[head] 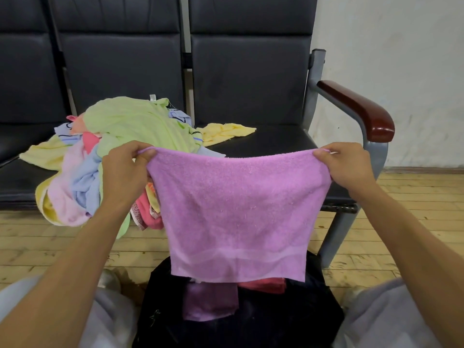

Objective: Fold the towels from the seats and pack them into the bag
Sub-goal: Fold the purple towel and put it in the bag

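Heap of mixed pastel terry towels [120, 146] lies on the left part of the black padded seats [263, 141]. Left hand [123, 172] pinches the top left corner of a lilac terry towel [236, 209], which hangs spread in front of the seats. Dark fabric bag [276, 322] sits on the floor before the seats. Right hand [344, 169] pinches the towel's top right corner.
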The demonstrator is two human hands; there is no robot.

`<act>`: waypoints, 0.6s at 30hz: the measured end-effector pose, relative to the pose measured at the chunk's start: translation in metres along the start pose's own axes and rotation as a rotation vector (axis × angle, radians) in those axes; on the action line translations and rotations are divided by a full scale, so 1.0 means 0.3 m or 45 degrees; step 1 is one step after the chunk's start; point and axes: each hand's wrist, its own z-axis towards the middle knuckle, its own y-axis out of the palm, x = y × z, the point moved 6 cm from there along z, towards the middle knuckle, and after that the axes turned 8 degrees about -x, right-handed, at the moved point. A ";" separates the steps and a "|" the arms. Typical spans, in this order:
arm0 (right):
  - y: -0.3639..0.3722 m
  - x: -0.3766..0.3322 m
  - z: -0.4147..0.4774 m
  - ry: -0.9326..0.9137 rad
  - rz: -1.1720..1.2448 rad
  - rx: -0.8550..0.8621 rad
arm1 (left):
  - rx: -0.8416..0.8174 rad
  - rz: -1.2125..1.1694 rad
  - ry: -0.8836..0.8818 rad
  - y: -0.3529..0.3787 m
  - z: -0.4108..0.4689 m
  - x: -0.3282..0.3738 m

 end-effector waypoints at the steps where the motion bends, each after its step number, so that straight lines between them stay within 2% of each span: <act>1: -0.005 0.002 -0.002 0.008 0.064 0.027 | 0.016 -0.012 -0.006 -0.004 0.000 0.001; 6: -0.016 0.007 -0.013 0.033 0.187 0.087 | 0.034 -0.011 0.018 -0.013 0.000 0.014; 18: -0.028 0.025 -0.014 0.036 -0.022 0.236 | 0.016 0.028 0.126 0.002 -0.009 0.038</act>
